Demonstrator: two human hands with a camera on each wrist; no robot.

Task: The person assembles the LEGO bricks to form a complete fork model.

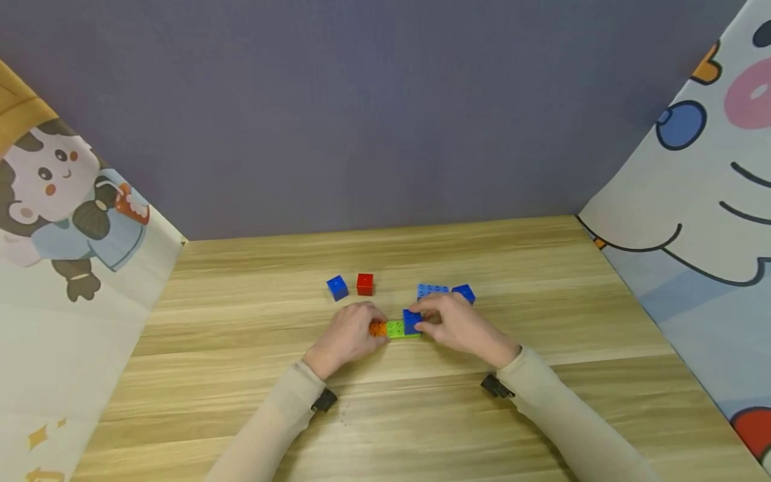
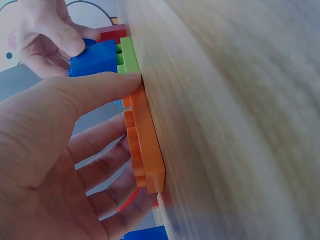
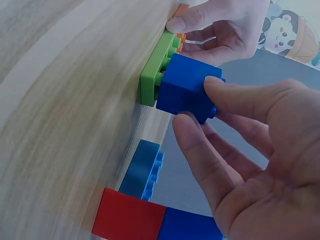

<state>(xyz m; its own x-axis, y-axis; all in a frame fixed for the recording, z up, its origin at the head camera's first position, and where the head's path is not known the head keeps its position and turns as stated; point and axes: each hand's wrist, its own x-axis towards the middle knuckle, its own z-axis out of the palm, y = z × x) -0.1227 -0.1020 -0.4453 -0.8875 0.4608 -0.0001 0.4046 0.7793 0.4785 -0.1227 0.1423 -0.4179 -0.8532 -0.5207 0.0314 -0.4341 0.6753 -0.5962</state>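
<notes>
Just below center of the head frame: two bricks end to end on the wood-grain surface (image 1: 409,422), orange brick (image 1: 377,329) on the left, green brick (image 1: 394,329) on the right.

Left hand (image 1: 351,329) comes in from lower left and pinches the orange brick by its right end, thumb on the near side close to the green joint, fingers curled along the far side. Gap is only about brick width at the thumb; other fingers loosely spread in the left wrist view.

Right hand (image 1: 452,321) has the dark blue block (image 1: 412,321) between thumb and fingertips, opened just to block width, other fingers bent behind. Block is at the green brick's right end, above its studs; can't tell if it's fully seated.

Upper left of the hands: blue cube (image 1: 337,288) and red cube (image 1: 365,284), slightly apart. Upper right: light blue brick (image 1: 433,290), beside it a stack with blue (image 3: 192,225) on red (image 3: 130,215).
</notes>
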